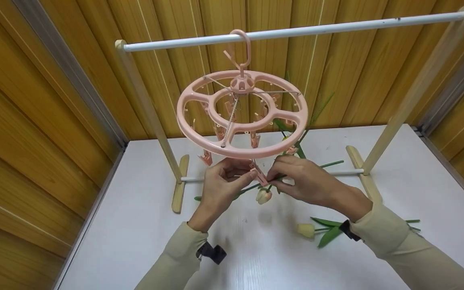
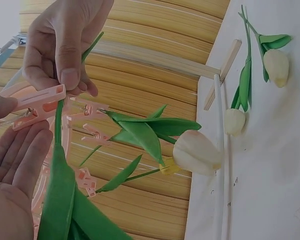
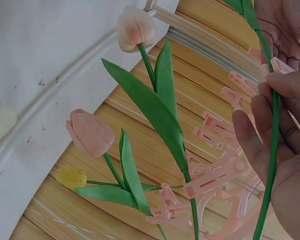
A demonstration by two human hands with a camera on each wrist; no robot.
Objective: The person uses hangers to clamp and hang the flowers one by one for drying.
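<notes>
A pink round clip hanger [image 1: 243, 152] hangs by its hook from a white bar. My left hand [image 1: 224, 183] grips one of its pink clothespins [image 2: 40, 104] between thumb and fingers. Beside it, my right hand [image 1: 308, 179] pinches the green stem [image 3: 274, 150] of an artificial tulip. That stem crosses the end of the clothespin in the left wrist view. The tulip's pale bloom [image 1: 263, 196] points downward below the hands. Other tulips hang head down from the hanger's clips: a whitish one [image 3: 136, 30], a pink one [image 3: 91, 132] and a yellow one [image 3: 71, 178].
The white bar [image 1: 316, 30] rests on a wooden stand [image 1: 413, 92] with feet on the white table [image 1: 115, 225]. Pale tulips [image 2: 276, 67] lie on the tabletop, one close to my right sleeve. Wood-look panels [image 1: 34, 121] enclose the back and sides.
</notes>
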